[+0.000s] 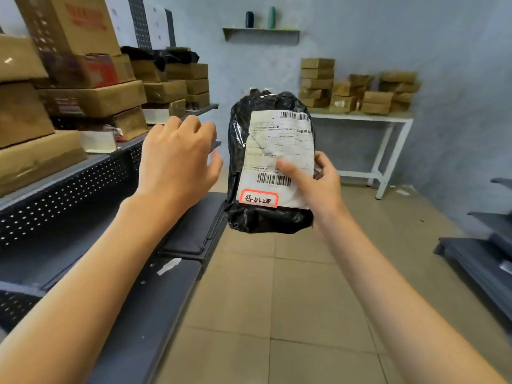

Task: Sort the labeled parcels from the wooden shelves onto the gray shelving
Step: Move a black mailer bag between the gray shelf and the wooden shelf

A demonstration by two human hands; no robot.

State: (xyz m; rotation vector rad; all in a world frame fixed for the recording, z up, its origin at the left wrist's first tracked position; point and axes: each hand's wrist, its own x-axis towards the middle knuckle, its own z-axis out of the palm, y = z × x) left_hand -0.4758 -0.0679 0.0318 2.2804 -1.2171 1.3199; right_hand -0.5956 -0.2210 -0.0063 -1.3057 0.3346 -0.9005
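A black plastic parcel (243,151) with a white shipping label and a red-bordered handwritten sticker is held upright in front of me. My right hand (318,187) grips its right edge, thumb pressed on the label. My left hand (177,159) hovers just left of the parcel with fingers loosely curled, holding nothing and not touching it. The gray shelving (83,184) runs along my left, its upper level stacked with cardboard boxes (94,98); the lower dark shelf (155,300) is bare apart from a scrap of tape.
A white table (388,120) with stacked brown boxes stands against the far wall. A small wall shelf (260,31) holds two bottles. More dark shelving (482,259) juts in at the right. Tiled floor lies between.
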